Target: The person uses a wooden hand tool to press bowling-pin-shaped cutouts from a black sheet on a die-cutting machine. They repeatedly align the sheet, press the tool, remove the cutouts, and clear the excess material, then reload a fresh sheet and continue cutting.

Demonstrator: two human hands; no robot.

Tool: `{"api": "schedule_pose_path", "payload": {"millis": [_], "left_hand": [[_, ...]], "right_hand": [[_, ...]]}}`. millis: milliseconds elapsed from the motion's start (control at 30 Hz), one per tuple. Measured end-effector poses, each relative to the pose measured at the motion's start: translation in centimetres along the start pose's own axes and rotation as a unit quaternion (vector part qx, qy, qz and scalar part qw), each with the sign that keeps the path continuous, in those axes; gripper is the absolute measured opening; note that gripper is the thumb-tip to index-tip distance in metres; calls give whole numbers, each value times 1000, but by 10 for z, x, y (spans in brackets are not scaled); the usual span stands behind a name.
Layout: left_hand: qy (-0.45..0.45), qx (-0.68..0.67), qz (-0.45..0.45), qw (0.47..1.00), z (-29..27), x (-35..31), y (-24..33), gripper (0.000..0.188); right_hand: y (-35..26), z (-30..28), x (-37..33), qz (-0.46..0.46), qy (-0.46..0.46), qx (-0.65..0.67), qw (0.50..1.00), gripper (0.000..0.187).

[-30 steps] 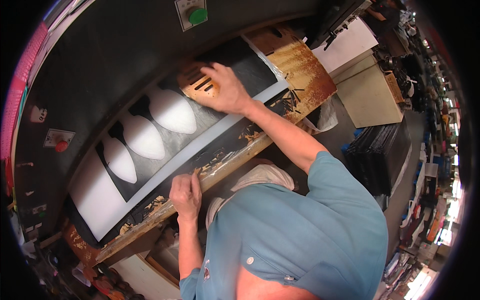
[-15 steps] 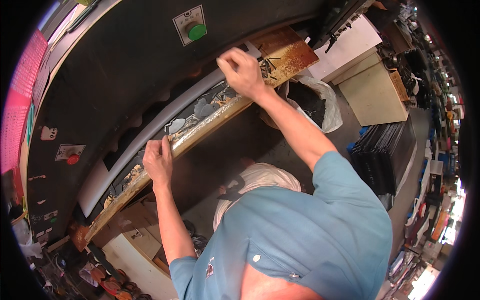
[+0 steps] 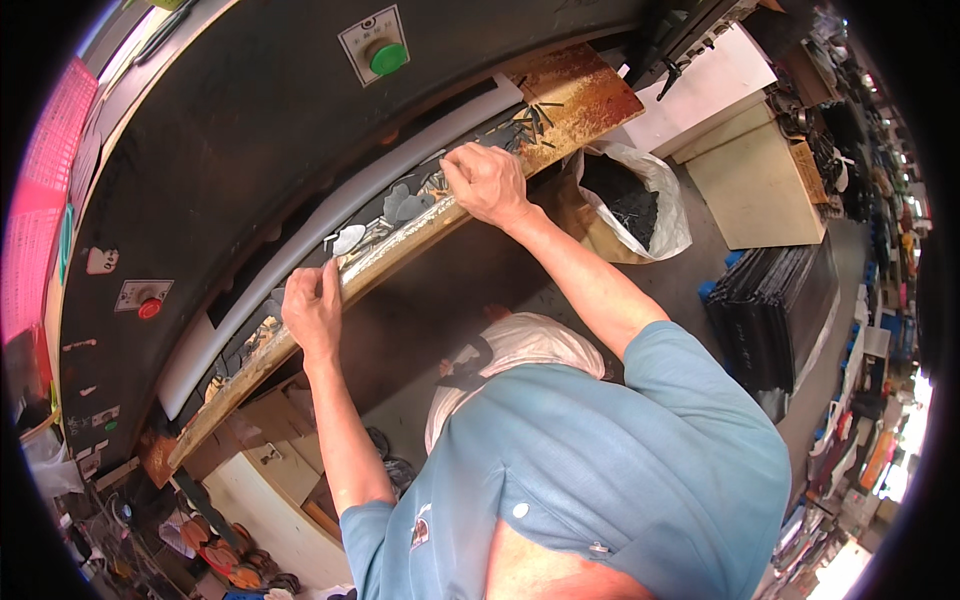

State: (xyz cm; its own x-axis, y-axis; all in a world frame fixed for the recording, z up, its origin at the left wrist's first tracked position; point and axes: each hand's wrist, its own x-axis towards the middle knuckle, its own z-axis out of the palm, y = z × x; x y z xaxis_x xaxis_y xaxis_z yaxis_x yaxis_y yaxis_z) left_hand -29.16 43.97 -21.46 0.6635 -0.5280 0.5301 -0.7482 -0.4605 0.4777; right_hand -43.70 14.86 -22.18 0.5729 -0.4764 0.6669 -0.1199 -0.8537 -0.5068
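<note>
My left hand (image 3: pixel 313 312) is closed in a pinch at the front edge of a worn wooden board (image 3: pixel 585 85). Further right along that edge is my right hand (image 3: pixel 488 182), its fingers curled together. Whatever either hand grips is hidden or too small to name. Between them, grey flat cut pieces (image 3: pixel 406 205) and one paler piece (image 3: pixel 349 239) lie scattered with thin offcuts. A long, smooth grey bar (image 3: pixel 330 217) runs behind the pieces. Short dark strips (image 3: pixel 536 122) lie on the board beyond my right hand.
The dark machine front (image 3: pixel 230 150) carries a green button (image 3: pixel 387 58) and a red button (image 3: pixel 150 308). A white sack (image 3: pixel 668 195) of dark scraps stands below the board's right end. Stacked black sheets (image 3: pixel 765 315) are at right, a pink basket (image 3: pixel 40 200) at far left.
My right hand has come down from over the grey bar to the board's front edge. My left hand stays nearly in place. The view has shifted slightly.
</note>
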Motion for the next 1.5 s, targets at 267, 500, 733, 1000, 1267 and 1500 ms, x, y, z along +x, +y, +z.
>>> {"api": "schedule_pose_path", "payload": {"millis": [267,500,733,1000,1267,1500], "left_hand": [[14,13,-17,1000,3,-13,6,28],[-25,-4,-1,1000,-5,-4,5,26],[-73,-119,-8,990,2,72,-11,10],[-124,-17,61,990,88,164,-36,44],[-144,-20,52,988,90,160,-38,48],[-234,-332,-66,911,82,163,12,94]], "right_hand": [[8,-2,-3,-14,-31,34,999,13],[-11,-7,10,243,-68,167,953,12],[-26,76,83,32,-96,48,994,68],[-20,132,131,3,-232,-32,972,89],[7,88,159,192,-252,293,902,89],[-18,78,128,372,-163,544,734,86]]}}
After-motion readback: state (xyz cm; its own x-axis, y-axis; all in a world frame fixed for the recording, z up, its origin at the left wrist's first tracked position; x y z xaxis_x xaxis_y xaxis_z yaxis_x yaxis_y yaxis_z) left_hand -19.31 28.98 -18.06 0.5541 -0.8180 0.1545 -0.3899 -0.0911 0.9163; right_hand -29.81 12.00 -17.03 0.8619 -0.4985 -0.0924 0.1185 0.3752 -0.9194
